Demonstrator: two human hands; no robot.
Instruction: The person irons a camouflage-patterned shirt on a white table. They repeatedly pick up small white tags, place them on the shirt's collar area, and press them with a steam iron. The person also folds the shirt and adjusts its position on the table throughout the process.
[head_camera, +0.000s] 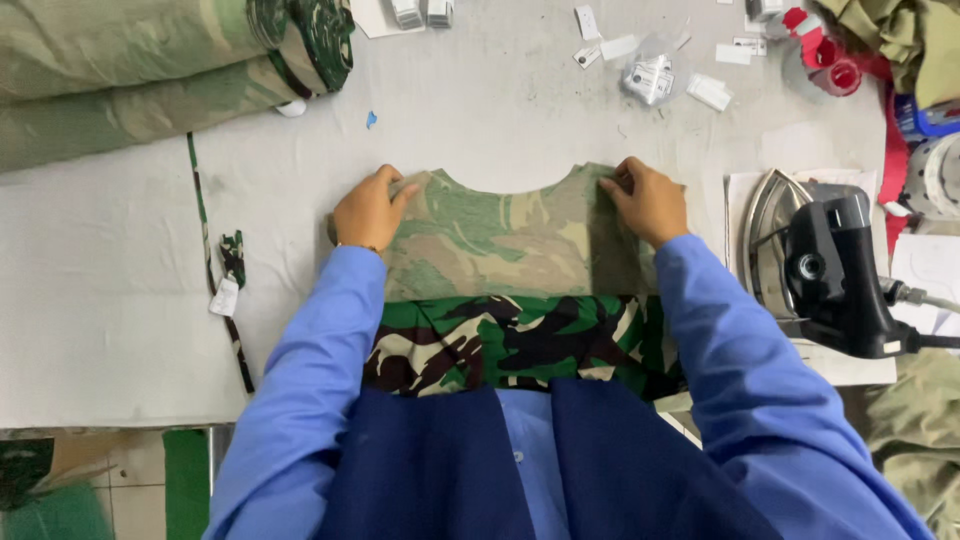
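Your left hand (368, 208) and right hand (648, 200) each pinch a top corner of the camouflage fabric piece (505, 245); it lies flat between both grips (long axis across the desk (100, 290)), iron (835, 270) just right.

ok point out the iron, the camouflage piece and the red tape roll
iron (835, 275), head view, black handle body
camouflage piece (500, 240), head view, pale middle between the hands
red tape roll (838, 72), head view, its rim
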